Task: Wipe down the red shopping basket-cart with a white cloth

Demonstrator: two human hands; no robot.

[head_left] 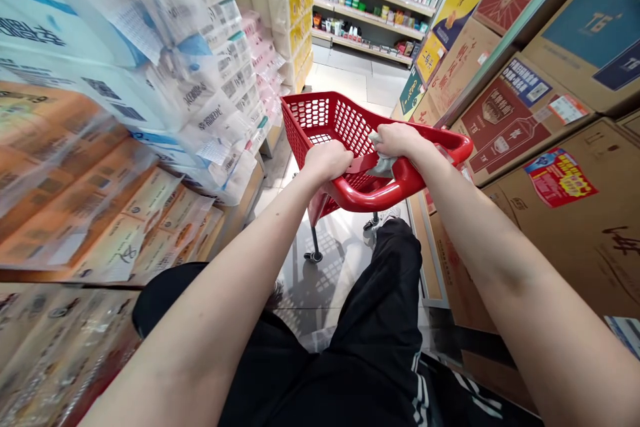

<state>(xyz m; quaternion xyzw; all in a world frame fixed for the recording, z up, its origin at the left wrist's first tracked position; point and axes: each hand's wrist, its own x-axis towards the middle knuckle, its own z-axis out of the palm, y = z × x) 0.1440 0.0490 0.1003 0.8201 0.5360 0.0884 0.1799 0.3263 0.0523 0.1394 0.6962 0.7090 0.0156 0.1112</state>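
Observation:
A red plastic shopping cart with a perforated basket stands in front of me, turned at an angle in the aisle. My left hand is closed on the near left edge of its basket, beside a red strip. Inside the loop of the thick red handle, my right hand grips a crumpled greyish-white cloth. The cloth hangs against the cart between basket and handle. Its fingertips are partly hidden by the cloth and the hand's own back. No goods show in the visible part of the basket.
Wrapped paper packs are stacked high on the left. Cardboard boxes fill the shelving on the right. Shelves of bottles and tubes stand at the aisle's far end. A cart wheel rests on the tiled floor near my feet.

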